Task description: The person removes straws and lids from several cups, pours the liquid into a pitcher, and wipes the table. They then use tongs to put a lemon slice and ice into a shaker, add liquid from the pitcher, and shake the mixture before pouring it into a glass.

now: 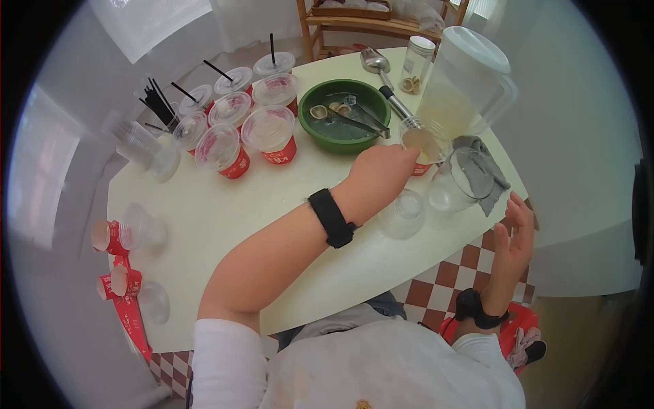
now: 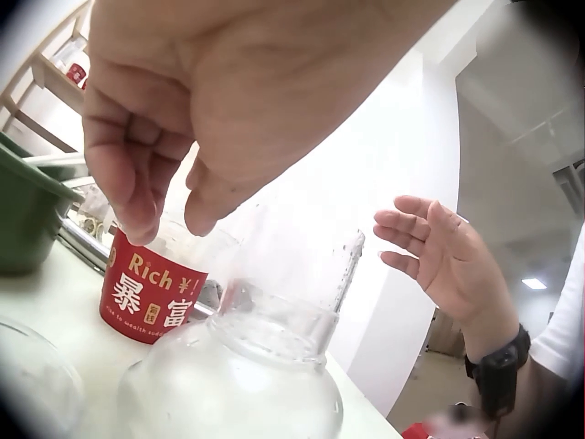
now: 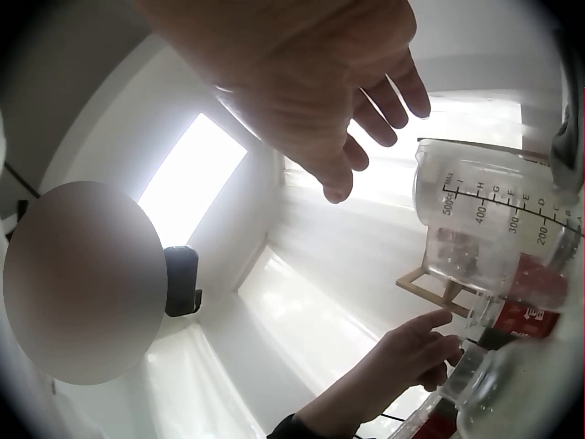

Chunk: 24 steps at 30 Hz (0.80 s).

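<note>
My left hand (image 1: 381,174) reaches over a red-sleeved clear cup (image 1: 421,168) at the table's right side. In the left wrist view, the bent fingers and thumb of my left hand (image 2: 174,215) are a little apart at the top of the red cup (image 2: 146,293); no held object shows between them, and whether they touch the rim is unclear. My right hand (image 1: 516,235) is raised beside the table edge, fingers spread and loosely bent, holding nothing. A round glass jug (image 1: 451,187) stands between the hands, near an upturned clear cup (image 1: 402,217).
A green basin (image 1: 310,133) holds liquid, tongs and small pieces. Behind the cup stand a large lidded pitcher (image 1: 463,78) and a small jar (image 1: 415,65). A grey cloth (image 1: 487,180) lies at the right edge. Several lidded cups (image 1: 278,133) and stacked cups (image 1: 139,146) are on the left.
</note>
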Available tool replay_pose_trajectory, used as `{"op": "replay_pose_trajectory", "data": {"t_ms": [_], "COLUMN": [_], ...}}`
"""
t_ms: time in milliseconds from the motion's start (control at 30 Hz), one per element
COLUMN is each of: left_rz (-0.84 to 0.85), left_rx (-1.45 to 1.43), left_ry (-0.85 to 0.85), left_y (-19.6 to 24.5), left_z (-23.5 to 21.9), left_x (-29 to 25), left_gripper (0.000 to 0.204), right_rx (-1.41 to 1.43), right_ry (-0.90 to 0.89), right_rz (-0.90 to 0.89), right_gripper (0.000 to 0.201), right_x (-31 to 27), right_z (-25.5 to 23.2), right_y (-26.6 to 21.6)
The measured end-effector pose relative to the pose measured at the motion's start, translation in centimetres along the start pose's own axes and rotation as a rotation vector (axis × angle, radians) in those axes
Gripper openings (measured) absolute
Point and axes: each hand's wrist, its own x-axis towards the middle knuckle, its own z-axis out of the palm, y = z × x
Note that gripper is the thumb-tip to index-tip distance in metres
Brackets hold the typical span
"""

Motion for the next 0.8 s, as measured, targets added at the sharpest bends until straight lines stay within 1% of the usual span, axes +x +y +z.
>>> {"op": "replay_pose_trajectory", "data": {"t_ms": [100,133,200,233,267,333,367,400,467,500,567,600,667,700,800], "left_rz": [-0.014,-0.002,0.007,0.0,-0.005,-0.11,-0.17,-0.229,-0.387,-0.44,-0.544,-0.584,-0.657,-0.658,-0.666], "left_rx": [-0.003,0.018,0.064,0.098,0.136,0.23,0.301,0.37,0.449,0.467,0.499,0.491,0.472,0.47,0.48], "left_ry": [-0.031,-0.012,0.025,0.102,0.173,0.304,0.311,0.319,0.273,0.234,0.153,0.134,0.097,0.107,0.112], "left_y": [-0.1,0.1,0.3,-0.3,-1.4,-5.0,-7.0,-9.0,-12.7,-13.9,-15.3,-15.9,-16.1,-16.3,-16.5], "left_z": [0.6,0.1,-2.3,-3.7,-5.1,-7.8,-9.2,-10.6,-12.1,-12.2,-12.2,-11.8,-11.3,-11.0,-10.3], "left_x": [0.3,0.1,-1.5,-2.5,-3.9,-6.1,-7.2,-8.2,-10.5,-11.4,-12.7,-13.1,-13.0,-13.0,-13.1], "left_gripper": [0.018,0.018,0.018,0.02,0.022,0.03,0.035,0.039,0.049,0.054,0.063,0.065,0.068,0.068,0.066], "right_rx": [-0.011,0.028,0.118,0.147,0.27,0.511,0.588,0.636,0.724,0.722,0.668,0.638,0.629,0.622,0.738], "right_ry": [-0.025,0.002,0.044,0.052,-0.029,-0.187,-0.263,-0.366,-0.57,-0.646,-0.859,-0.962,-1.152,-1.245,-1.352], "right_rz": [0.025,0.008,-0.024,-0.025,-0.029,-0.032,0.019,0.048,0.101,0.112,0.041,0.005,-0.013,-0.022,0.187], "right_gripper": [0.031,0.031,0.029,0.029,0.03,0.034,0.042,0.043,0.046,0.041,0.034,0.031,0.028,0.027,0.029], "right_x": [0.0,0.0,-0.3,-0.4,-0.5,-0.5,-0.4,-0.3,-0.1,-0.1,0.4,0.6,0.9,1.0,0.2], "right_z": [-0.3,-0.3,-0.4,-0.6,-0.8,-1.1,-0.7,-0.3,0.5,1.2,2.6,3.4,5.2,6.2,10.4], "right_y": [0.2,0.5,1.0,0.6,0.6,0.8,-0.3,-0.7,-1.5,-2.0,-3.1,-3.7,-5.5,-6.5,-8.8]}}
